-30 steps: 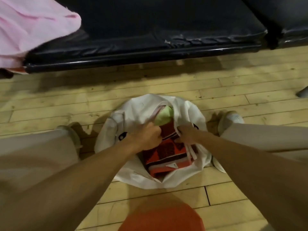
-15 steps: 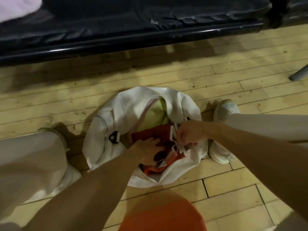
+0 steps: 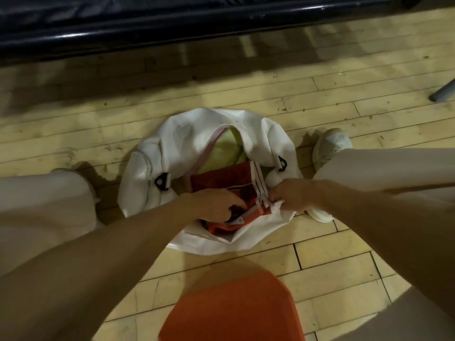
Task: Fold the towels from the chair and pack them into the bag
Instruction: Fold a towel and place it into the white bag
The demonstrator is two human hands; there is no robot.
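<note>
A white duffel bag (image 3: 197,134) lies unzipped on the wooden floor between my feet. Inside it a folded red patterned towel (image 3: 221,179) lies over a pale green towel (image 3: 225,151). My left hand (image 3: 214,203) presses down on the near part of the red towel, fingers reaching into the bag's opening. My right hand (image 3: 293,195) grips the bag's right edge together with its white straps (image 3: 258,185), holding the opening apart.
A black padded bench (image 3: 172,20) runs along the top of the view. An orange seat (image 3: 234,308) sits just below the bag. My white shoe (image 3: 330,146) stands to the bag's right, and a grey metal leg (image 3: 443,92) is at the far right.
My left hand slid lower over the red towel, pushing it deeper. The right hand shifted to the bag's right rim. The view tilted down, so the pink towel on the bench left the frame.
</note>
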